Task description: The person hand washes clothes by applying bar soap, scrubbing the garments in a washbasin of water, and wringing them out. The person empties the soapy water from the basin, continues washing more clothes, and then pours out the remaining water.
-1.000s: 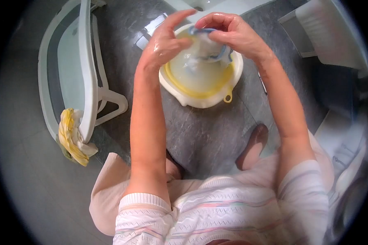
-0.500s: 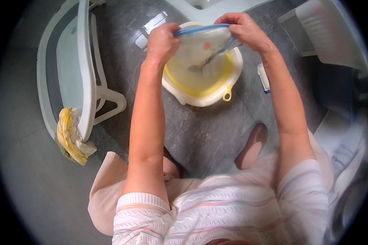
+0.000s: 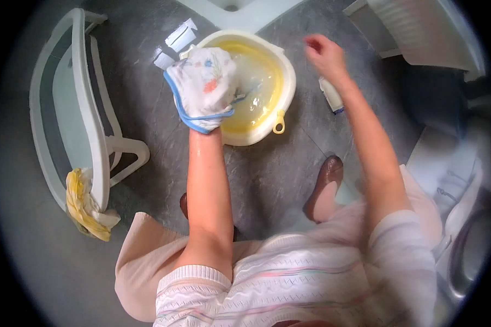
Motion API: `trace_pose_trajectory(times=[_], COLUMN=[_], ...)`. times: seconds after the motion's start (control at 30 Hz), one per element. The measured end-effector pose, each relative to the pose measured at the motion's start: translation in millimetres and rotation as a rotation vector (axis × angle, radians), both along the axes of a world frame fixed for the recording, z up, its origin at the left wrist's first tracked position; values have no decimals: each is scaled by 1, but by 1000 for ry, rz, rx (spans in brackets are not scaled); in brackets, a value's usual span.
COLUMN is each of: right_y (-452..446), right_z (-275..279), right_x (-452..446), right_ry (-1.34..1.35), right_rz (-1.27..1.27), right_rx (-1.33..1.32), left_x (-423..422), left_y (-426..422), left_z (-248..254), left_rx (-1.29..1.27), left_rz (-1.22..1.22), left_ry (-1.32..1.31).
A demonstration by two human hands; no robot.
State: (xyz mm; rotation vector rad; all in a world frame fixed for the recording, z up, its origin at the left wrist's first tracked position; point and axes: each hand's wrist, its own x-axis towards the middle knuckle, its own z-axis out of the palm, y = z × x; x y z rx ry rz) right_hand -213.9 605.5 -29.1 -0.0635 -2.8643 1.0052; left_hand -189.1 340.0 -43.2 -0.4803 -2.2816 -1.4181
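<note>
A wet white cloth (image 3: 204, 76) with blue edging and an orange and blue print is draped over my left hand like a mitt. The cloth covers that hand wholly, so its fingers are hidden; only the wrist shows below the blue edge. It hangs over the left side of a round basin (image 3: 285, 90) with a white rim and yellow inside. Cloudy water (image 3: 256, 101) fills the basin, with a small bluish patch near the cloth. My right hand (image 3: 326, 59) is raised to the right of the basin, apart from the cloth, its fingers curled and slightly blurred, nothing visible in them.
A white and grey folding tub (image 3: 95, 120) stands at left, with a yellow and white cloth (image 3: 84, 204) over its end. White packs (image 3: 180, 37) lie behind the basin, and a small white pack (image 3: 331, 95) lies below my right hand. My shoes (image 3: 328, 177) are in front.
My right hand has let go of the cloth and moved away from it. The cloth, stretched between both hands before, now covers my left hand. The view has shifted slightly.
</note>
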Motion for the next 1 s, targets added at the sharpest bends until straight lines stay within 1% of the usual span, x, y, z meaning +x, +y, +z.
trace_pose_trajectory(times=[0.03,0.1,0.17,0.2,0.3,0.5,0.6,0.7,0.8,0.9,0.93,0.97,1.0], right_y=[43,113,123,122,100,70,92,103,120,153,161,159,136], right_z=[-12,-51,-67,-66,-55,-47,-71,-78,-69,-71,-72,-57,-30], right_x=[6,34,66,77,85,77,84,75,70,55,47,31,20], right_ry=[-174,-429,-492,-524,-498,-629,-548,-562,-554,-417,-258,-484,-511], right_rz=[-88,-84,-159,-190,-153,-222,-208,-230,-210,-351,-292,-360,-251], right_rx=[287,480,583,638,697,811,846,764,589,484,490,-108,-314], left_x=[0,1,5,6,1,2,6,6,8,11,11,13,14], left_y=[3,10,14,15,15,17,18,17,18,15,15,13,11], left_z=[6,17,13,11,13,7,4,0,-3,-9,-13,-16,-21], left_rx=[-18,-52,-81,-83,-22,-22,-30,-39,-38,-44,-48,-58,-69], left_rz=[6,21,20,18,2,7,17,24,34,47,50,57,69], left_ry=[30,91,173,197,184,172,168,162,158,147,139,128,115])
